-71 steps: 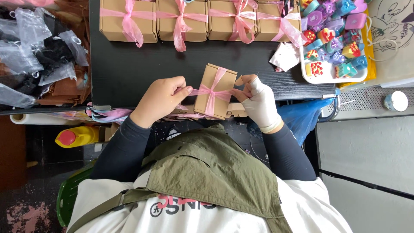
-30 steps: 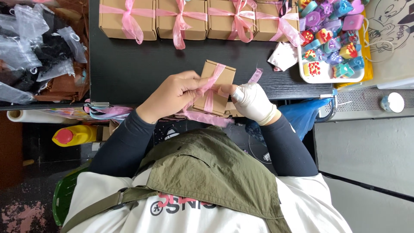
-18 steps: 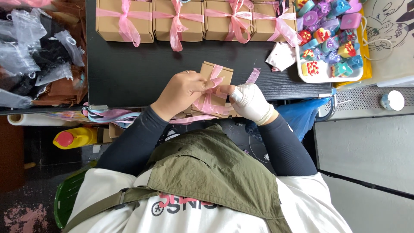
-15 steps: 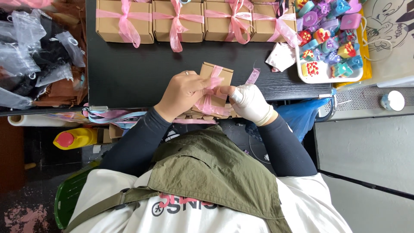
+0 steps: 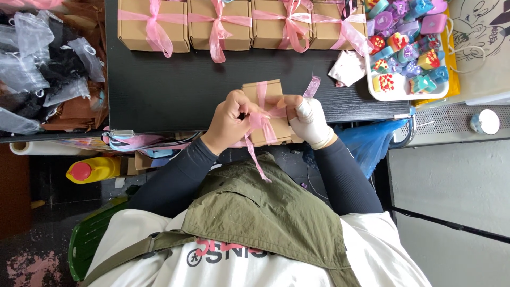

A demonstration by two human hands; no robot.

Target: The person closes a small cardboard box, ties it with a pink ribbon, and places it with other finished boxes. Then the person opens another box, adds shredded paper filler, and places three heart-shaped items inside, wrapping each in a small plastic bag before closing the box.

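— Where is the small brown cardboard box (image 5: 268,114)?

— At the near edge of the black desk (image 5: 175,79), held between both hands so the thin pink ribbon (image 5: 258,123) stays taut across it.

— And each grip?

— The bare left hand (image 5: 229,119) and the white-gloved right hand (image 5: 308,119) each pinch ribbon at the knot. Fingers hide the knot itself; one tail dangles over the olive apron (image 5: 265,218).
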